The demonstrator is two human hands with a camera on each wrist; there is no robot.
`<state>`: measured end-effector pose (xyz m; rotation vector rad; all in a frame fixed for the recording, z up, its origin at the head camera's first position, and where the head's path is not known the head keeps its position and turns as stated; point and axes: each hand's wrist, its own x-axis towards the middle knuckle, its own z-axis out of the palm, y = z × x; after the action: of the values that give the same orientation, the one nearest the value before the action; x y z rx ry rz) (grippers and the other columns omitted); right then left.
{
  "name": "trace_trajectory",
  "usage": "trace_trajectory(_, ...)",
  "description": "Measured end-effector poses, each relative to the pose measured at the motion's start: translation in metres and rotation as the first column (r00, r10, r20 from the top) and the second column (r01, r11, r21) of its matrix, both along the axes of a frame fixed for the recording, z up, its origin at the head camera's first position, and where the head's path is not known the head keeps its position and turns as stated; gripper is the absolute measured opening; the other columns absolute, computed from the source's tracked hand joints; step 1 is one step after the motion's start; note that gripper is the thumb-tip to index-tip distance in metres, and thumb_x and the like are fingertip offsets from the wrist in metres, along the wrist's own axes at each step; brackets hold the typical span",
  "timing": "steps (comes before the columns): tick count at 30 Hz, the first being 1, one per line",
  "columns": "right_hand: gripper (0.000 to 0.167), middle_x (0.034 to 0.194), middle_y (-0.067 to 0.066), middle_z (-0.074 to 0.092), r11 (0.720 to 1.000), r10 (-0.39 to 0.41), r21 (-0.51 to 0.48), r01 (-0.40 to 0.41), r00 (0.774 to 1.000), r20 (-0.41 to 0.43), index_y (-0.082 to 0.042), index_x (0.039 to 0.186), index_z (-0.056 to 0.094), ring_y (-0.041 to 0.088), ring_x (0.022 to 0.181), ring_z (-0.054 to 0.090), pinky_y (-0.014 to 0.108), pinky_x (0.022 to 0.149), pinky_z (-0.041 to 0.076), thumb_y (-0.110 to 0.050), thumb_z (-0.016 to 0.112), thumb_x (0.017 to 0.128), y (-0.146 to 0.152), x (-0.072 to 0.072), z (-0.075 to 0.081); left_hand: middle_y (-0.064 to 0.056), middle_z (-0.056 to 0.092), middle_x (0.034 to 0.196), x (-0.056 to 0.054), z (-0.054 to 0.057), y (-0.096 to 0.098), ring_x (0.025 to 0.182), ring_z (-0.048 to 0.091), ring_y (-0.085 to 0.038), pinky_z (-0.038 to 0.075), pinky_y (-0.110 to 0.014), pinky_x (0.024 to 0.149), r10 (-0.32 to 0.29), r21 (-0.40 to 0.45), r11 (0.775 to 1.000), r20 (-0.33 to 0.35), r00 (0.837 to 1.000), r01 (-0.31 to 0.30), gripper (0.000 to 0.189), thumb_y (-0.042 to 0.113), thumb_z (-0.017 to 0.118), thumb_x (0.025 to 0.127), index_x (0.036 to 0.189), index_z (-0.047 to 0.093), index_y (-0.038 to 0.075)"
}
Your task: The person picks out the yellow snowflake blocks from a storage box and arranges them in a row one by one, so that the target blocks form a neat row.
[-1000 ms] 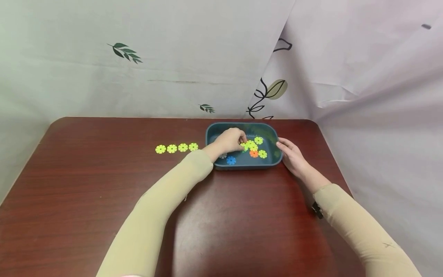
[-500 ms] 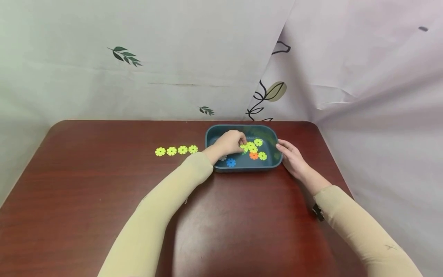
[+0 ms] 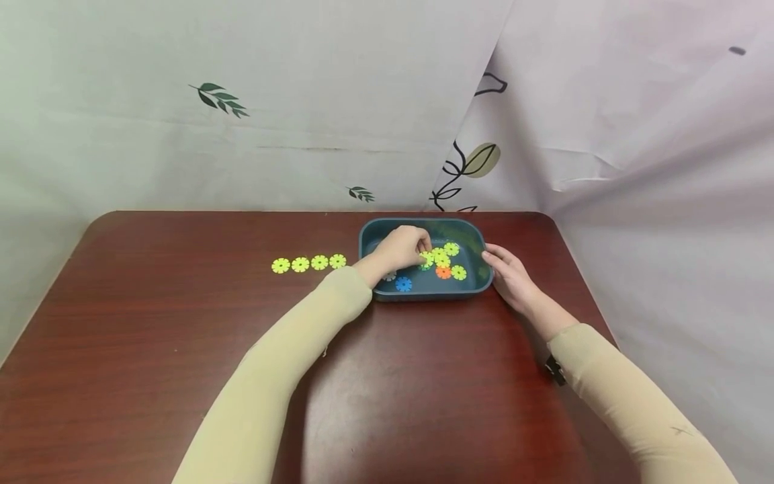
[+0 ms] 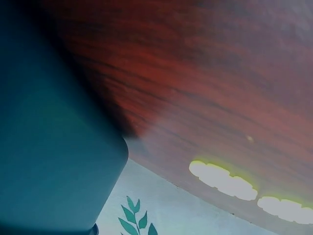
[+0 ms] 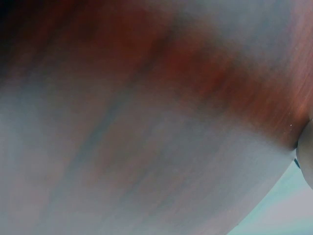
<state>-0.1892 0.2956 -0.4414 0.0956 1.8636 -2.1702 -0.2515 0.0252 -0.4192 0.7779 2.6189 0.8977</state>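
A dark blue plastic basin [image 3: 432,294] stands near the back of the table. My left hand [image 3: 400,247] reaches into it and pinches a yellow-green snowflake disc [image 3: 426,259] between thumb and fingertips. More yellow-green discs [image 3: 451,249] and an orange disc [image 3: 444,273] lie right of these fingers. Under the left wrist are a blue disc [image 3: 403,284] and a partly hidden pale disc [image 3: 390,275]. My right hand [image 3: 511,275] holds the basin's right end, one digit over the rim. In the left wrist view the basin wall [image 4: 54,147] hides the left hand.
Left of the basin, several yellow-green discs [image 3: 300,264] lie in a straight row on the brown wooden table [image 3: 181,323]. Behind the table hangs a pale cloth [image 3: 290,101] with printed leaves. Another stretch of cloth runs along the right side.
The pinched disc has shifted slightly at my left fingertips and shows more fully. My right hand stays on the basin's end, and the row of discs is unchanged.
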Motion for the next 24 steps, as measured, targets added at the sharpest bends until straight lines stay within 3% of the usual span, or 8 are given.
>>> trace_trajectory(8, 0.031, 0.118, -0.009, 0.070, 1.000, 0.001, 0.020, -0.001, 1.000, 0.009, -0.003, 0.141, 0.049, 0.003, 0.104, 0.067, 0.016, 0.091, 0.055, -0.016, 0.052, 0.113, 0.000, 0.001, 0.000, -0.009, 0.076, 0.099, -0.001, 0.003, -0.003, 0.093, 0.071, -0.020, 0.059, -0.033, 0.087, 0.035, 0.101, 0.994, 0.040, 0.999, -0.039, 0.006, 0.007, 0.076, 0.097, 0.102, 0.078, 0.007)
trace_trajectory(15, 0.030, 0.118, -0.008, 0.071, 1.000, 0.005, 0.011, -0.005, 1.000, 0.000, -0.004, 0.139, 0.051, 0.004, 0.104, 0.068, 0.017, 0.091, 0.055, -0.017, 0.053, 0.112, -0.001, 0.000, 0.000, -0.009, 0.079, 0.099, -0.005, 0.009, -0.010, 0.094, 0.074, -0.020, 0.061, -0.030, 0.087, 0.023, 0.160, 0.987, 0.017, 1.000, -0.025, 0.005, 0.008, 0.076, 0.098, 0.100, 0.079, 0.006)
trace_trajectory(24, 0.030, 0.118, -0.008, 0.070, 1.000, 0.006, 0.005, -0.006, 1.000, -0.003, -0.003, 0.140, 0.050, 0.004, 0.105, 0.067, 0.017, 0.092, 0.055, -0.016, 0.052, 0.112, 0.000, -0.002, 0.002, -0.011, 0.080, 0.103, -0.006, 0.031, -0.034, 0.096, 0.075, -0.023, 0.063, -0.034, 0.089, 0.065, 0.257, 0.964, 0.042, 0.997, -0.073, 0.009, 0.012, 0.078, 0.097, 0.102, 0.081, 0.005)
